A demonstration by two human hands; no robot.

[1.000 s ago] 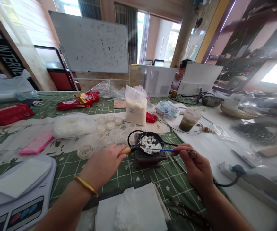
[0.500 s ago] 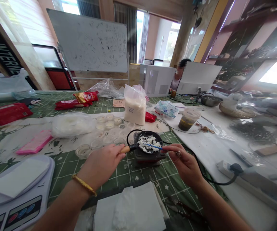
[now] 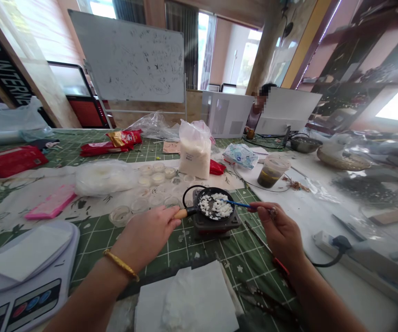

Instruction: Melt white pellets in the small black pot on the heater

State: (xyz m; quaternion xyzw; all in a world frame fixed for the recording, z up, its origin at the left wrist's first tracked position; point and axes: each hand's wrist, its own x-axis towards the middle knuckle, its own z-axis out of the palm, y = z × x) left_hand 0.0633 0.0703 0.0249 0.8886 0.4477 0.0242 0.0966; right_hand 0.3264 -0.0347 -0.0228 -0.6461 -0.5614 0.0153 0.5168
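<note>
A small black frying pan (image 3: 207, 216) sits on a compact dark electric hot plate (image 3: 216, 226). White wax-like pieces (image 3: 219, 206) are spread loosely in the pan. My left hand (image 3: 155, 226), with a gold bangle at the wrist, is closed around the pan's wooden handle (image 3: 181, 214). On the other side my right hand (image 3: 280, 226) pinches a thin blue stick (image 3: 238, 204), whose tip reaches the pieces near the pan's upper right. What the stick's tip looks like among the pieces I cannot make out.
Several small clear dishes (image 3: 120, 215) and a bag of white granules (image 3: 195, 154) stand behind the pan. White paper (image 3: 216, 295) lies in front, a scale (image 3: 70, 249) at left. A red-handled thin tool (image 3: 281, 266), a power strip (image 3: 326, 242) and a plastic cup (image 3: 271, 171) are at right.
My right hand has moved right and slightly away from the pan, drawing the stick's tip toward the pan's right side. The pieces have shifted a little. My left hand keeps its hold.
</note>
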